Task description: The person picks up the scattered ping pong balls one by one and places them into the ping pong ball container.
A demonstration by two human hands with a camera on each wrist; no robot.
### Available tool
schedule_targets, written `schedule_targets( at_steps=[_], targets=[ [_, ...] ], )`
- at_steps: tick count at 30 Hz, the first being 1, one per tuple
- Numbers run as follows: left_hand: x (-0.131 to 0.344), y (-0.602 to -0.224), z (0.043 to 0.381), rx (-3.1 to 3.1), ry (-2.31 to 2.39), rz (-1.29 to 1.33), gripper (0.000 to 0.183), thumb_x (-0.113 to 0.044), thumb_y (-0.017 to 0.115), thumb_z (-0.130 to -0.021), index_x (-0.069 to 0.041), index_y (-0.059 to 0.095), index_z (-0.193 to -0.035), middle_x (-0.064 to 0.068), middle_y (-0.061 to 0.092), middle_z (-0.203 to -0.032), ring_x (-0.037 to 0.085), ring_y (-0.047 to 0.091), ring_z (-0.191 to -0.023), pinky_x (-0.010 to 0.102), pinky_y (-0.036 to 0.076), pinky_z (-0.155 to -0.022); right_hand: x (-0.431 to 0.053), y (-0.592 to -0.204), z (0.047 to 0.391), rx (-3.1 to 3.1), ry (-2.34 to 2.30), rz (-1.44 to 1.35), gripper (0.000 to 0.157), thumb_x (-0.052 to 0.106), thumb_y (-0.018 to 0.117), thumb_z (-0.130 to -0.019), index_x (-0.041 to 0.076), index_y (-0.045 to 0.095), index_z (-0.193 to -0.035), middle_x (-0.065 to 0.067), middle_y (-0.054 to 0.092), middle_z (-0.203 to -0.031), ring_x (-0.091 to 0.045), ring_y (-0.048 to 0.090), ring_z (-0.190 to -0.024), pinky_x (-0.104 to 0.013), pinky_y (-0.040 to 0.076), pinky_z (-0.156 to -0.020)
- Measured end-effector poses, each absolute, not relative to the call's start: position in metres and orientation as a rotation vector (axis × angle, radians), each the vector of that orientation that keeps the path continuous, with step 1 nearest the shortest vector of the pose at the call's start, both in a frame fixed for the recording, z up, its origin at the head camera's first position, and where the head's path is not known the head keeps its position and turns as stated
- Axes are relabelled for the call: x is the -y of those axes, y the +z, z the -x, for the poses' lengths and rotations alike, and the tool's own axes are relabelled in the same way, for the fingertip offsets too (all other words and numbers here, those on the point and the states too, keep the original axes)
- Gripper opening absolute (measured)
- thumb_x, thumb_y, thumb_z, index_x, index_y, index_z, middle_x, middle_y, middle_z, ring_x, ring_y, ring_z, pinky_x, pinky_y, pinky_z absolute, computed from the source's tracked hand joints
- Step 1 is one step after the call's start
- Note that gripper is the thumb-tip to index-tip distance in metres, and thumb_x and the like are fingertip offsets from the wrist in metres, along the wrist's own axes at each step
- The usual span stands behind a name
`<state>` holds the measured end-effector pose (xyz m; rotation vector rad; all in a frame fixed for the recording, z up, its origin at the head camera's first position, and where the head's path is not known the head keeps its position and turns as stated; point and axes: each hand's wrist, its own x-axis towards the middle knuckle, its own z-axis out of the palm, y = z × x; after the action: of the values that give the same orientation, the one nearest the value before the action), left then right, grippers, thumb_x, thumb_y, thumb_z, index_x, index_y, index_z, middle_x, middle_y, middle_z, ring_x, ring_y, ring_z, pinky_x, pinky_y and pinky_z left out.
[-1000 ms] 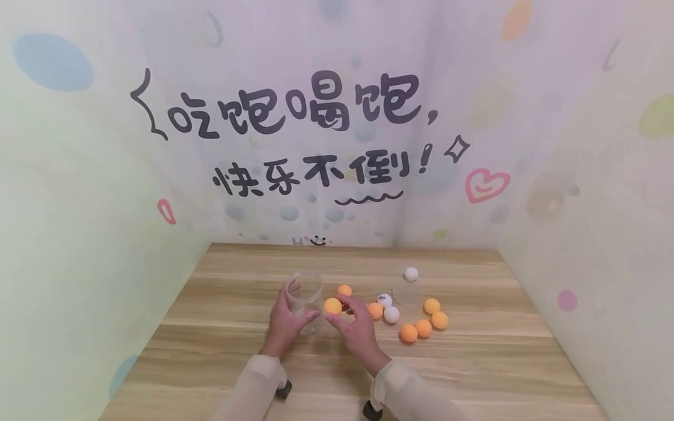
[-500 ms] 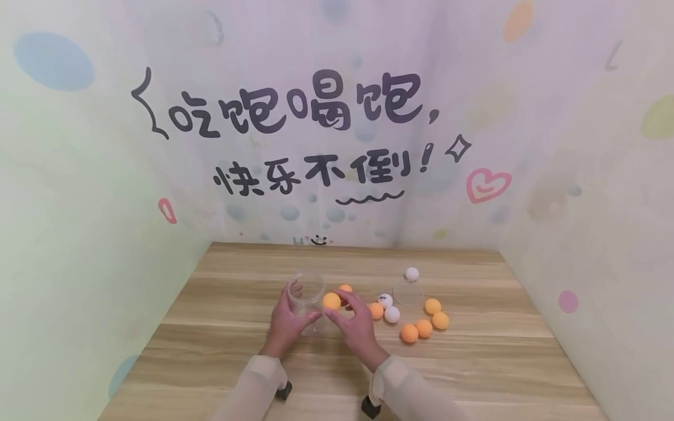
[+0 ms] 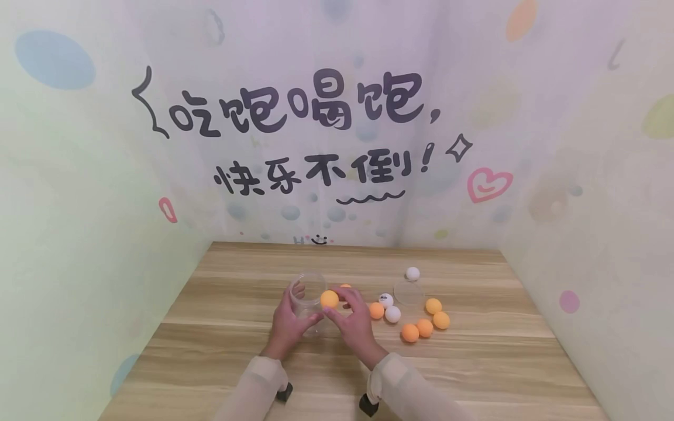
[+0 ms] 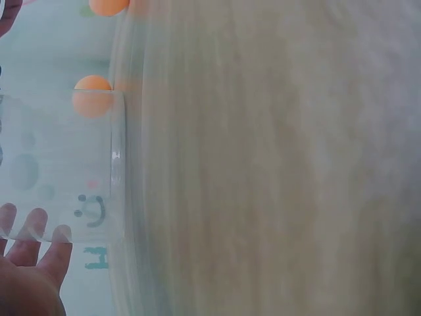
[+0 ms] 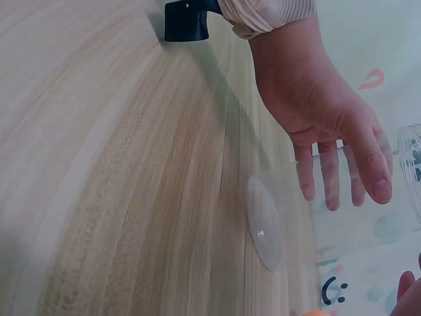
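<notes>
A clear plastic jar (image 3: 308, 289) stands mouth-up near the middle of the wooden table, and no ball shows inside it. My left hand (image 3: 288, 324) holds it from the left, fingers round the far side and thumb across the near side. In the right wrist view, the left hand's fingers lie along the jar's wall, above its round base (image 5: 264, 224). My right hand (image 3: 358, 324) pinches an orange ping-pong ball (image 3: 329, 299) between thumb and fingers. That ball overlaps the jar's right side in the head view, just below the rim.
Another orange ball (image 3: 346, 287) lies partly hidden behind the right hand. Farther right are a white ball (image 3: 392, 314), an orange ball (image 3: 410, 333) and several more around a clear round lid (image 3: 409, 292). Printed walls enclose the table (image 3: 474, 374).
My right hand has brought the orange ball slightly up and left, closer to the jar's mouth. The jar and left hand have shifted a little to the right.
</notes>
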<state>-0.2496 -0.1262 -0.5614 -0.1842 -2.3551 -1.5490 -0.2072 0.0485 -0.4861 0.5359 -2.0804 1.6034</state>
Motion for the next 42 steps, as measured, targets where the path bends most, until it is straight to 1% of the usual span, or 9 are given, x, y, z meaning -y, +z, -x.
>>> schedule_targets(
  at_steps=[4, 7, 12, 17, 19, 25, 34, 38, 42],
  targets=[
    [0.126, -0.562, 0.250, 2.360, -1.548, 0.176, 0.101, -0.041, 0.090, -0.065, -0.013, 0.036, -0.146, 0.005, 0.053, -0.139, 0.028, 0.051, -0.125, 0.053, 0.038, -0.104, -0.048, -0.500, 0.218, 2.077, 1.626, -0.516, 0.042, -0.001, 0.079, -0.076, -0.002, 0.066, -0.115, -0.019, 0.062, -0.113, -0.034, 0.057, -0.098, -0.047, 0.050, -0.076],
    [0.126, -0.562, 0.250, 2.363, -1.543, 0.174, 0.100, -0.043, 0.089, -0.065, -0.015, 0.036, -0.146, 0.004, 0.053, -0.139, 0.027, 0.051, -0.125, 0.053, 0.038, -0.104, -0.048, -0.511, 0.226, 2.090, 1.653, -0.489, 0.042, 0.003, 0.080, -0.077, 0.000, 0.066, -0.117, -0.014, 0.062, -0.114, -0.030, 0.057, -0.099, -0.052, 0.049, -0.077],
    [0.126, -0.562, 0.250, 2.367, -1.543, 0.165, 0.100, -0.044, 0.089, -0.065, -0.017, 0.036, -0.145, 0.003, 0.053, -0.138, 0.025, 0.051, -0.126, 0.052, 0.038, -0.104, -0.048, -0.513, 0.230, 2.094, 1.703, -0.481, 0.043, 0.014, 0.081, -0.079, 0.004, 0.067, -0.118, -0.005, 0.063, -0.113, -0.021, 0.057, -0.099, -0.046, 0.050, -0.081],
    [0.128, -0.562, 0.251, 2.347, -1.562, 0.161, 0.101, -0.044, 0.089, -0.064, -0.016, 0.036, -0.145, 0.005, 0.053, -0.138, 0.027, 0.051, -0.125, 0.052, 0.039, -0.104, -0.045, -0.508, 0.230, 2.109, 1.735, -0.492, 0.044, 0.018, 0.080, -0.080, 0.005, 0.066, -0.120, -0.003, 0.062, -0.116, -0.021, 0.056, -0.103, -0.049, 0.049, -0.085],
    [0.128, -0.562, 0.252, 2.345, -1.571, 0.163, 0.102, -0.044, 0.089, -0.064, -0.016, 0.036, -0.146, 0.005, 0.053, -0.138, 0.027, 0.051, -0.125, 0.051, 0.038, -0.104, -0.044, -0.500, 0.227, 2.127, 1.736, -0.480, 0.043, 0.016, 0.079, -0.082, 0.004, 0.065, -0.120, -0.005, 0.061, -0.117, -0.023, 0.056, -0.105, -0.048, 0.049, -0.087],
    [0.129, -0.567, 0.252, 2.355, -1.594, 0.160, 0.101, -0.047, 0.089, -0.063, -0.021, 0.035, -0.145, 0.003, 0.053, -0.138, 0.026, 0.051, -0.125, 0.052, 0.037, -0.105, -0.042, -0.469, 0.207, 2.153, 1.733, -0.472, 0.040, 0.006, 0.076, -0.083, -0.004, 0.063, -0.119, -0.018, 0.060, -0.118, -0.032, 0.056, -0.105, -0.030, 0.046, -0.085],
    [0.128, -0.564, 0.252, 2.353, -1.632, 0.182, 0.101, -0.046, 0.089, -0.063, -0.026, 0.035, -0.145, 0.003, 0.053, -0.137, 0.025, 0.051, -0.125, 0.052, 0.038, -0.105, -0.039, -0.465, 0.208, 2.133, 1.702, -0.489, 0.039, 0.002, 0.076, -0.081, -0.005, 0.064, -0.117, -0.020, 0.061, -0.115, -0.033, 0.057, -0.101, -0.026, 0.045, -0.081],
    [0.127, -0.562, 0.251, 2.365, -1.649, 0.194, 0.100, -0.045, 0.089, -0.064, -0.027, 0.034, -0.146, 0.003, 0.052, -0.138, 0.024, 0.050, -0.126, 0.053, 0.036, -0.105, -0.037, -0.476, 0.216, 2.092, 1.688, -0.507, 0.040, 0.000, 0.077, -0.080, -0.005, 0.064, -0.117, -0.021, 0.061, -0.115, -0.035, 0.057, -0.100, -0.032, 0.048, -0.080],
    [0.126, -0.561, 0.251, 2.372, -1.655, 0.198, 0.099, -0.046, 0.088, -0.065, -0.028, 0.033, -0.146, 0.003, 0.051, -0.139, 0.024, 0.050, -0.126, 0.054, 0.036, -0.105, -0.035, -0.492, 0.229, 2.085, 1.690, -0.501, 0.043, 0.003, 0.079, -0.079, 0.001, 0.064, -0.120, -0.015, 0.061, -0.117, -0.033, 0.056, -0.102, -0.038, 0.049, -0.080]
  ],
)
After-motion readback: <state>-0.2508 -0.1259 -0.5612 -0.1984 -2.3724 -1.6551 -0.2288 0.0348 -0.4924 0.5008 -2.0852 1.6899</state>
